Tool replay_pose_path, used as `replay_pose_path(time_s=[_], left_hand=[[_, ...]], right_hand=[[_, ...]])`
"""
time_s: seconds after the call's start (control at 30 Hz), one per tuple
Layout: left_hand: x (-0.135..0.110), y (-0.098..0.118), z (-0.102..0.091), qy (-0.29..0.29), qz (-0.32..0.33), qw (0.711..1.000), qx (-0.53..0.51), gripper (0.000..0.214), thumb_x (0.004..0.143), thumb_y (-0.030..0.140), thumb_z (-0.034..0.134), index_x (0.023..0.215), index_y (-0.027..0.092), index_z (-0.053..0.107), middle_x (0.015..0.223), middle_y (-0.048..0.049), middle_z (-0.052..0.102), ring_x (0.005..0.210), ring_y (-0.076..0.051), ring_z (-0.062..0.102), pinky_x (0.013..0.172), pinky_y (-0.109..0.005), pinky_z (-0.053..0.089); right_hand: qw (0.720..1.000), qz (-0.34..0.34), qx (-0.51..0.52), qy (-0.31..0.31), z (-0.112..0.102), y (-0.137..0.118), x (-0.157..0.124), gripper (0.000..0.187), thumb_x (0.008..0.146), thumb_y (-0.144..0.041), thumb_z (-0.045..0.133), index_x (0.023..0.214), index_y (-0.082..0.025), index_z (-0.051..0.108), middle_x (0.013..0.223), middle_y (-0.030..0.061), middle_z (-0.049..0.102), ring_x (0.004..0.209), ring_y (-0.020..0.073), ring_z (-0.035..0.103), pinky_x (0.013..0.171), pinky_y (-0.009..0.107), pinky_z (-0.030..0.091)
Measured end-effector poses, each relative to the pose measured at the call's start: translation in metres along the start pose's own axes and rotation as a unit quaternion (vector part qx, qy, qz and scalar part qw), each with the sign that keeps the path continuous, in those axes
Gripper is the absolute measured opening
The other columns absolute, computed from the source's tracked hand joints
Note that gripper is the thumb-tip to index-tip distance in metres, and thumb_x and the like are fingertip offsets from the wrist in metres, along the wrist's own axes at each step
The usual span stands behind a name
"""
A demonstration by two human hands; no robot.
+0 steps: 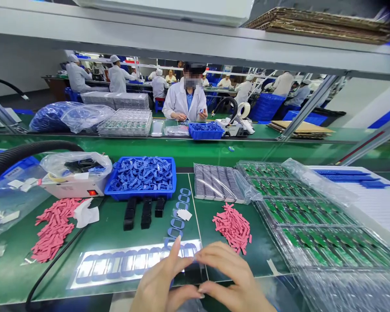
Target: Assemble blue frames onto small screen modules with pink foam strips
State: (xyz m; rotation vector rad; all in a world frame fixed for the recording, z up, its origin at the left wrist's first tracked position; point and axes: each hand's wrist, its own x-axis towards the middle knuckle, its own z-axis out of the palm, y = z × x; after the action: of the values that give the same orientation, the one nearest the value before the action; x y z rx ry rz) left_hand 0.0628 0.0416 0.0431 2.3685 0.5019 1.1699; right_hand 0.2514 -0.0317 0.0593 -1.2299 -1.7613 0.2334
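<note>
Low in the view, my left hand and my right hand meet fingertip to fingertip. The left index finger points up while its other fingers and thumb curl inward. The right fingers bend toward the left ones, thumb beneath. Whatever lies between the fingertips is too small or hidden to name. Just behind and left of the hands lies a shiny clear sheet with a row of rounded blue-grey outlines, partly covered by the left hand. Beyond it runs a column of blue oval rings, with small white pieces beside it.
A blue tray holds many blue plastic parts. Black blocks stand before it. Pink strips lie in a left pile and a right pile. Clear trays of green circuit boards fill the right. A co-worker sits opposite.
</note>
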Motion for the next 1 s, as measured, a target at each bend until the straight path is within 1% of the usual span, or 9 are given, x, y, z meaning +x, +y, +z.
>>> replay_pose_path(time_s=[0.1,0.23,0.37,0.5,0.63,0.77,0.83,0.9,1.0], left_hand=[[0.001,0.005,0.002,0.043,-0.005,0.999,-0.015,0.090,0.079,0.043,0.064,0.150,0.023,0.012,0.092,-0.0041,0.079,0.080,-0.016,0.074,0.080,-0.021,0.058],[0.016,0.023,0.001,0.150,-0.093,0.980,-0.088,0.097,0.067,0.049,0.072,0.148,0.032,0.021,0.086,0.0010,0.079,0.072,-0.018,0.074,0.073,-0.025,0.061],[0.032,0.040,-0.008,0.147,-0.188,0.954,-0.182,0.099,0.058,0.056,0.076,0.144,0.040,0.028,0.073,0.0091,0.078,0.054,-0.013,0.068,0.057,-0.018,0.059],[0.038,0.045,-0.013,0.145,-0.231,0.944,-0.187,0.093,0.057,0.058,0.075,0.139,0.044,0.034,0.071,0.0105,0.077,0.053,-0.010,0.066,0.060,-0.015,0.058],[0.036,0.042,-0.010,0.138,-0.213,0.949,-0.187,0.097,0.059,0.056,0.075,0.143,0.040,0.029,0.072,0.0083,0.078,0.054,-0.012,0.067,0.056,-0.018,0.059],[0.030,0.034,-0.008,0.119,-0.123,0.977,-0.126,0.099,0.065,0.049,0.074,0.147,0.035,0.020,0.084,0.0037,0.079,0.066,-0.017,0.073,0.067,-0.024,0.062],[0.022,0.028,-0.007,0.083,-0.053,0.992,-0.077,0.094,0.073,0.047,0.069,0.149,0.030,0.015,0.089,0.0003,0.079,0.072,-0.017,0.074,0.073,-0.024,0.061],[0.010,0.020,-0.005,0.031,-0.016,0.999,-0.027,0.089,0.079,0.045,0.063,0.150,0.028,0.012,0.089,-0.0009,0.079,0.074,-0.016,0.075,0.072,-0.020,0.059],[-0.010,0.008,0.005,-0.046,-0.045,0.998,0.010,0.072,0.088,0.048,0.051,0.149,0.029,0.017,0.090,-0.0018,0.078,0.077,-0.015,0.075,0.072,-0.018,0.058]], right_hand=[[0.999,0.020,0.028,0.014,-0.003,0.000,0.000,0.037,0.079,-0.043,0.069,0.110,-0.024,0.064,0.093,0.0049,0.072,0.083,0.0182,0.067,0.073,0.029,0.057],[0.994,0.050,0.091,0.045,-0.010,-0.012,0.008,0.037,0.080,-0.046,0.066,0.112,-0.028,0.064,0.093,0.0030,0.072,0.084,0.0175,0.066,0.075,0.029,0.056],[0.986,0.050,0.136,0.079,-0.010,-0.025,0.020,0.033,0.080,-0.047,0.066,0.109,-0.030,0.066,0.090,0.0011,0.073,0.080,0.0157,0.065,0.073,0.027,0.055],[0.983,0.048,0.152,0.095,-0.007,-0.031,0.025,0.034,0.079,-0.049,0.067,0.107,-0.030,0.067,0.089,0.0016,0.073,0.079,0.0160,0.065,0.072,0.028,0.055],[0.984,0.066,0.141,0.090,-0.007,-0.033,0.023,0.033,0.082,-0.051,0.062,0.105,-0.028,0.067,0.088,0.0025,0.072,0.080,0.0171,0.066,0.071,0.028,0.055],[0.989,0.064,0.105,0.077,-0.010,-0.032,0.020,0.028,0.083,-0.047,0.064,0.100,-0.025,0.067,0.086,0.0026,0.072,0.078,0.0166,0.066,0.071,0.027,0.055],[0.994,0.060,0.086,0.042,-0.012,-0.028,0.015,0.023,0.083,-0.040,0.067,0.100,-0.025,0.066,0.087,0.0024,0.071,0.078,0.0157,0.066,0.071,0.026,0.055],[0.996,0.056,0.065,-0.001,-0.011,-0.019,0.007,0.022,0.082,-0.033,0.069,0.102,-0.024,0.065,0.087,0.0029,0.071,0.078,0.0153,0.066,0.071,0.025,0.055],[0.995,0.056,0.068,-0.056,-0.001,0.004,-0.015,0.026,0.077,-0.027,0.074,0.102,-0.023,0.065,0.086,0.0034,0.071,0.077,0.0160,0.066,0.071,0.024,0.054]])
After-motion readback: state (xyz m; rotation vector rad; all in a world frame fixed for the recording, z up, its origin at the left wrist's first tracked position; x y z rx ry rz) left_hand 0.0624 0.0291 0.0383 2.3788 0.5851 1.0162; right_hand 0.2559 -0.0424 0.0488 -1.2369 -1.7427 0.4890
